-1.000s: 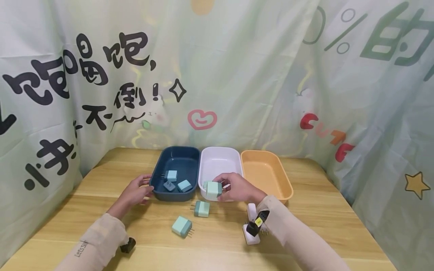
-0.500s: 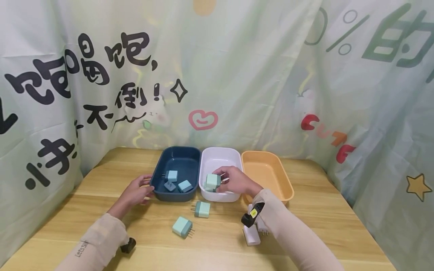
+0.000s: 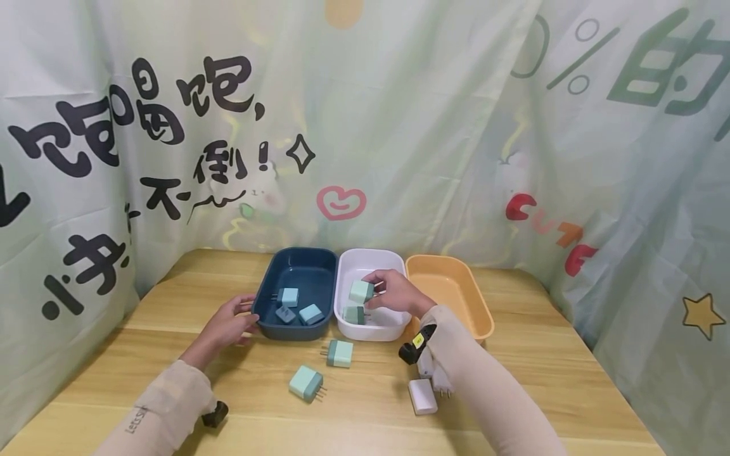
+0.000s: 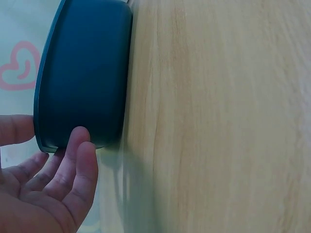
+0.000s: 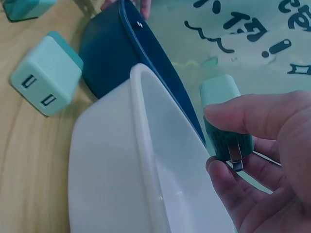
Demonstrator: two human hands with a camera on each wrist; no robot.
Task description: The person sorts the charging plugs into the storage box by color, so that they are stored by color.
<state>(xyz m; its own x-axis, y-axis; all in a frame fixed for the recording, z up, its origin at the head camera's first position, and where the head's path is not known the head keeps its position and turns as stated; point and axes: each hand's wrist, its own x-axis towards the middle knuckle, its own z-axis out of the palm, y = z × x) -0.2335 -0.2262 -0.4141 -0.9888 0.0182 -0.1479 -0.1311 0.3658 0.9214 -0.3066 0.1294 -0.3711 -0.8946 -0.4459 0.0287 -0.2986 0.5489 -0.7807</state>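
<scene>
The right hand [image 3: 401, 295] pinches a mint charger [image 3: 359, 291] above the white tray [image 3: 373, 333], near its left edge; the left hand [image 3: 230, 322], fingers apart, touches the navy tray [image 3: 293, 332] (presumably steadying its near-left corner).

"What's behind the worktop's [image 3: 359, 421] far edge?"
"A pale green curtain [image 3: 393, 152], printed with a pink heart [image 3: 341, 203]."
"And past the far left corner?"
"More curtain, with bold black characters [image 3: 154, 104]."
"Beyond the right edge?"
"A yellow star [image 3: 704, 315]."
"The worktop itself?"
"Light wood grain."
</scene>
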